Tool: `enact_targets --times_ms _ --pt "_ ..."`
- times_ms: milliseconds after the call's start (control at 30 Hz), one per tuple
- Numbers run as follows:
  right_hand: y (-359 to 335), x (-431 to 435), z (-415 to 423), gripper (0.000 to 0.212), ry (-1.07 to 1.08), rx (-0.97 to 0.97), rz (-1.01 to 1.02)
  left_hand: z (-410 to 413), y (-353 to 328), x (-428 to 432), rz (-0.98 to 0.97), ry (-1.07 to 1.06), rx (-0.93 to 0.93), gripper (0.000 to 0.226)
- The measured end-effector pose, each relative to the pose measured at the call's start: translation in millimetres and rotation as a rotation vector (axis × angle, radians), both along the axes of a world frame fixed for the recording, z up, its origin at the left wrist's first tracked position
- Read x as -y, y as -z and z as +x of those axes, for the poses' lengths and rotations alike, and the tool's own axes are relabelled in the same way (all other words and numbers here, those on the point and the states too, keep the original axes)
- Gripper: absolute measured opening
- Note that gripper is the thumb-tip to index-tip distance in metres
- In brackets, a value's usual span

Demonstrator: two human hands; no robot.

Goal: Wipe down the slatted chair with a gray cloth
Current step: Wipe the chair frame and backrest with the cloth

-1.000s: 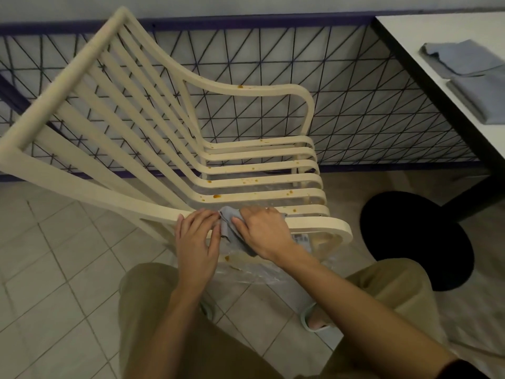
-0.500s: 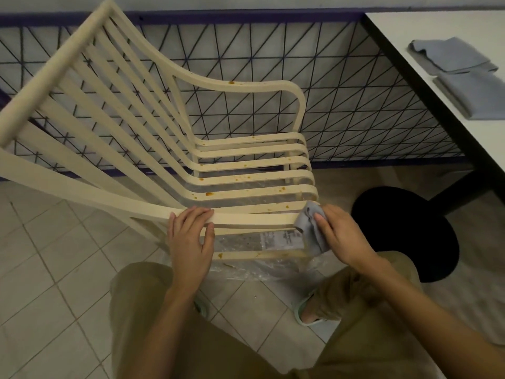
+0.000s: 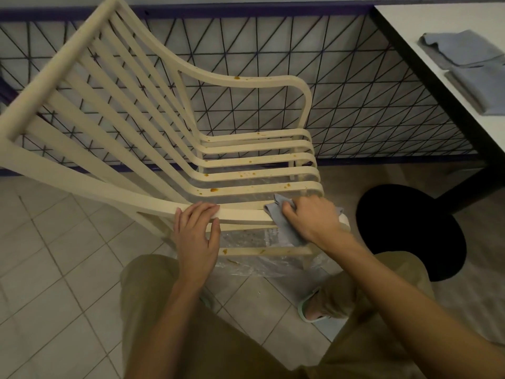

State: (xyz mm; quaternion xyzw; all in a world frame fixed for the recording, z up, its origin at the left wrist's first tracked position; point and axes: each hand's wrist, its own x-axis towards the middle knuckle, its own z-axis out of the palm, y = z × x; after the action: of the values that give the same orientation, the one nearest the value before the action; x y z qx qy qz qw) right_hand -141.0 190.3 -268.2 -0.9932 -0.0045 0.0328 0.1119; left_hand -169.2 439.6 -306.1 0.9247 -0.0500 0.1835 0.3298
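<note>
Right hand slid gray cloth leftward along chair armrest.

The person wears loose khaki-olive trousers in a plain, unpatterned fabric, creased across both thighs and bunched in folds above the right foot. That foot carries a pale mint-green open-toed sandal with a thick rim. Both forearms are bare as far as they show. The left hand and right hand are uncovered.
</note>
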Motion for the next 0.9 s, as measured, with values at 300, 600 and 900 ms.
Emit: enact_targets --times_ms 300,600,900 --pt "-2 -80 16 0.047 -0.129 -0.006 0.025 -2 -9 -2 -0.084 0.036 0.004 0.027" --pt "11 -88 11 0.045 -0.310 0.162 0.066 -18 -16 -22 -0.755 -0.240 -0.241 0.015" --pt "31 -46 -9 0.040 -0.478 0.303 0.105 -1 -14 -26 -0.926 -0.281 -0.430 0.033"
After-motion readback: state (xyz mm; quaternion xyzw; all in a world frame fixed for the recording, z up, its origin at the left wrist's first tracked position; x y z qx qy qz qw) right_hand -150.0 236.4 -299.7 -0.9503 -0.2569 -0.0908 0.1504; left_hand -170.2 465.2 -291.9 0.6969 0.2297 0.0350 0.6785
